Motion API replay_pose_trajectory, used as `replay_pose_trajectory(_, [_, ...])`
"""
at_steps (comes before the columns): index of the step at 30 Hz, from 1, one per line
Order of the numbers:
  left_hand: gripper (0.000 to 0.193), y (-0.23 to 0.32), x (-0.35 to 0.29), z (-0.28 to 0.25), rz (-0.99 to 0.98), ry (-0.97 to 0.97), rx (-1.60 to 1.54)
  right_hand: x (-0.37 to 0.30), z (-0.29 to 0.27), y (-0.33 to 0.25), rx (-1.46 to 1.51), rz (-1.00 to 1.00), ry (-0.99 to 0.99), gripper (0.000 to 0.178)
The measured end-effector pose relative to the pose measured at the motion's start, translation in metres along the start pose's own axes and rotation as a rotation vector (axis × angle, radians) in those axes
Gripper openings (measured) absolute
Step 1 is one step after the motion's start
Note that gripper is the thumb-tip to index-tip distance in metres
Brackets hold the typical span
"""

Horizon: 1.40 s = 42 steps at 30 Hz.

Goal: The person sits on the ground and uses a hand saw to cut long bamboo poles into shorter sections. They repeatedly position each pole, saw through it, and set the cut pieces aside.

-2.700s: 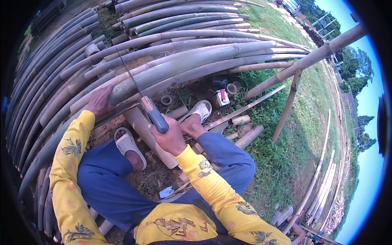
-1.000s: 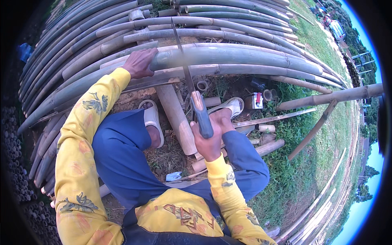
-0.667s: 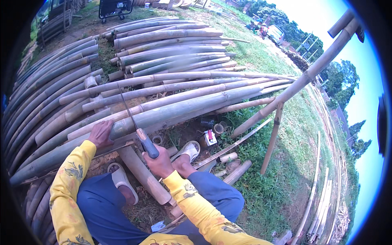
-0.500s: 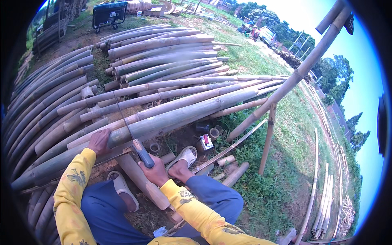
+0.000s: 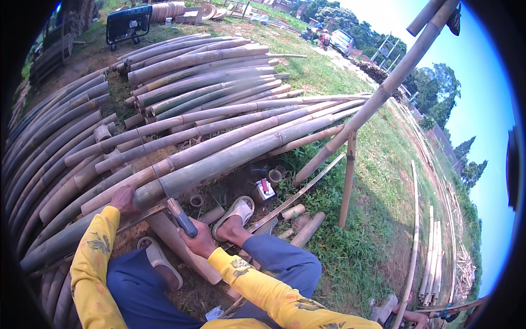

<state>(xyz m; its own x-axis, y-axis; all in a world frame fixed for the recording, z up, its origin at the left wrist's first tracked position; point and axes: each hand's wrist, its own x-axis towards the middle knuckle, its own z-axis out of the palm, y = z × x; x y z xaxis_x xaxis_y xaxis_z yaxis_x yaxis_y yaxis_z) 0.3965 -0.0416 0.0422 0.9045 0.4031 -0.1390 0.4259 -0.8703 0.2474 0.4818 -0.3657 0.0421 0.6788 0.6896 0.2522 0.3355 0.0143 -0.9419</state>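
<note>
Bamboo pole [image 5: 230, 157], thick and grey-green, slants in front of me from lower left to upper right. My left hand [image 5: 125, 200] lies over it with the fingers bent; I cannot tell how firmly it grips. My right hand [image 5: 198, 237] is wrapped around the handle of a saw [image 5: 181, 215], whose thin blade crosses the pole and reaches over the poles behind.

A paler pole [image 5: 181, 159] runs close along the far side, and beyond it a stack of poles [image 5: 203, 63] fills much of the ground. Between my sandals, a thick bamboo length [image 5: 189, 255] lies under my right hand. Near the right sandal [image 5: 241, 211] sit a bamboo ring [image 5: 196, 200] and a white box [image 5: 265, 190] with a red object on top. Farther right, a slanting post [image 5: 378, 107] rises beside an upright prop [image 5: 348, 183].

Dark earth shows around my feet, giving way to grass [image 5: 378, 203] on the right. This is open air: a black wheeled machine [image 5: 129, 24] stands far left, with a car [image 5: 342, 41] and trees in the distance.
</note>
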Motion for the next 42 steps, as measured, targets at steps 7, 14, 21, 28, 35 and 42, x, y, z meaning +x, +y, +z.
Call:
replay_pose_trajectory(7, [0.086,0.004,0.008,-0.013,-0.043,-0.095,-0.034,-0.002,-0.002,0.002,-0.028,-0.017,-0.03,0.026])
replay_pose_trajectory(14, [0.084,0.025,0.003,-0.014,-0.005,-0.038,0.017,0.002,-0.022,-0.032,-0.069,0.089,-0.054,0.029])
replay_pose_trajectory(21, [0.076,0.018,-0.006,-0.02,-0.053,0.064,0.057,-0.14,-0.082,-0.087,-0.139,0.237,-0.074,0.031])
replay_pose_trajectory(28, [0.056,0.049,-0.022,-0.021,0.112,0.161,0.119,0.016,-0.021,-0.043,-0.06,0.158,-0.059,0.021])
replay_pose_trajectory(35, [0.057,0.025,-0.027,-0.021,0.053,0.217,0.161,-0.098,-0.046,-0.086,-0.163,0.082,-0.038,0.013])
replay_pose_trajectory(42, [0.068,0.021,-0.005,-0.01,0.075,0.271,0.054,-0.031,-0.023,-0.033,-0.15,-0.095,0.049,0.017])
